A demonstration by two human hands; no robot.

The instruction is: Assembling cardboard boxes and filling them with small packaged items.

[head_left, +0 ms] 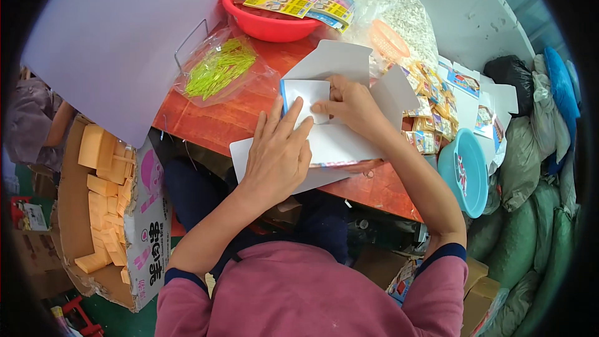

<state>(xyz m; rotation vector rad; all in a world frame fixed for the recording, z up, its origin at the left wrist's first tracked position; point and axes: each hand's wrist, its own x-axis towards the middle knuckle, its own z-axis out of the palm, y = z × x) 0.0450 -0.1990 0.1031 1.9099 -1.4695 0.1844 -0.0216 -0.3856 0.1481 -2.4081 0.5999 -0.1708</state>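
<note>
An unfolded white cardboard box (346, 143) lies on the red table in front of me, its flaps spread outward. Within it is a smaller white card piece (316, 89) with a blue left edge. My left hand (274, 150) rests with fingers stretched and apart, its fingertips on the smaller card and its palm over the box's near left part. At the card's right edge, my right hand (352, 103) is closed, thumb and fingers pinching it. The fingertips of the right hand are partly hidden behind the hand.
A red basin (268, 28) holds printed cards. Beside it lie a bag of yellow-green strips (221, 72), a large bag of white pieces (399, 9) with an orange basket (390, 39), small packets (430, 109) and a turquoise basin (465, 171). A carton (146, 212) of orange pieces stands left.
</note>
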